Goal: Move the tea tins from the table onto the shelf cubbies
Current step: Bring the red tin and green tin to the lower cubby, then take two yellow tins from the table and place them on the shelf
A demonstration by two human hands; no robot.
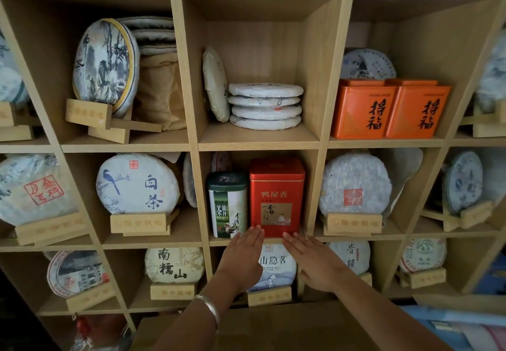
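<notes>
Red tin is being kept upright, long axis vertical, directly ahead of both flat, spread hands: left hand and right hand equally near its base.

Wooden shelf cubbies: red tin beside green tin; orange tins upper right.

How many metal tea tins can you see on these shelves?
4. Two orange square tins stand side by side in the upper right cubby. A green-and-white tin and a taller red tin share the middle cubby. Others may be hidden.
</notes>
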